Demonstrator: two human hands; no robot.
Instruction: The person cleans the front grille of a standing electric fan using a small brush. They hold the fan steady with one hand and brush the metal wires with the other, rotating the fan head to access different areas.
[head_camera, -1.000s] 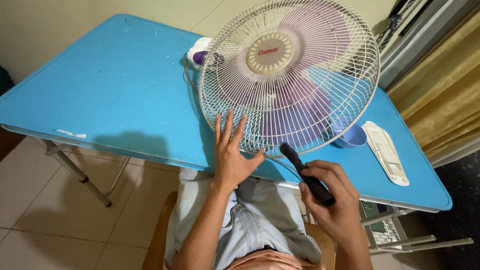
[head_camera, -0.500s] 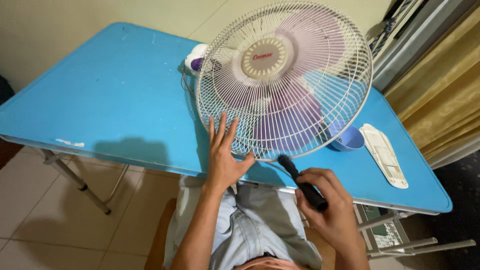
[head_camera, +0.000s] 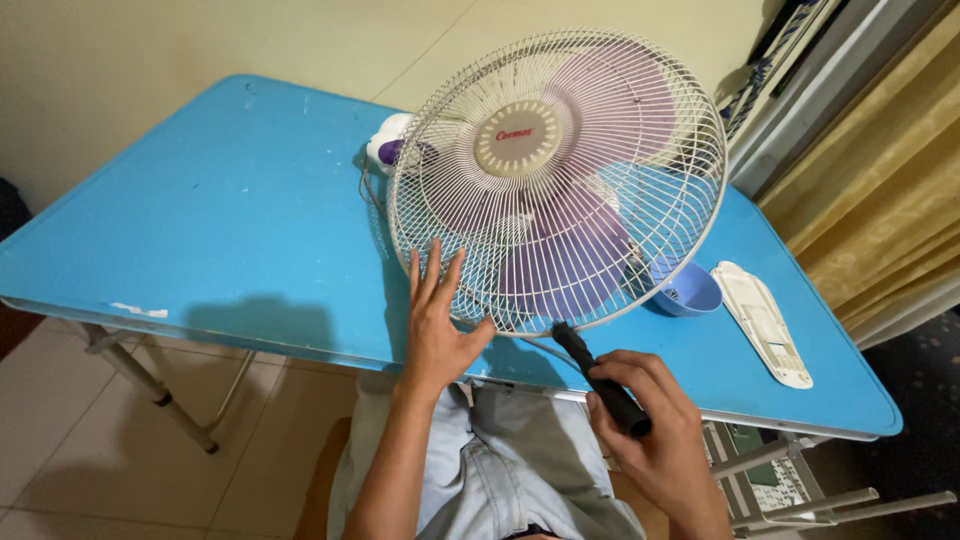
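Left hand (head_camera: 437, 325) flat (fingers spread) on fan grille (head_camera: 557, 180) | right hand (head_camera: 655, 435) grasping black tool (head_camera: 600, 378)

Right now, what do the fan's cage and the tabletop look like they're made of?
The fan cage: thin metal wire, probably with a cream coating, judging by its fine, evenly spaced ribs. The tabletop: a hard, smooth blue surface, likely plastic or laminate; a white chip shows at its near edge.

The fan's white-and-purple base (head_camera: 392, 143) sits mostly hidden behind the wire guard (head_camera: 556, 180).
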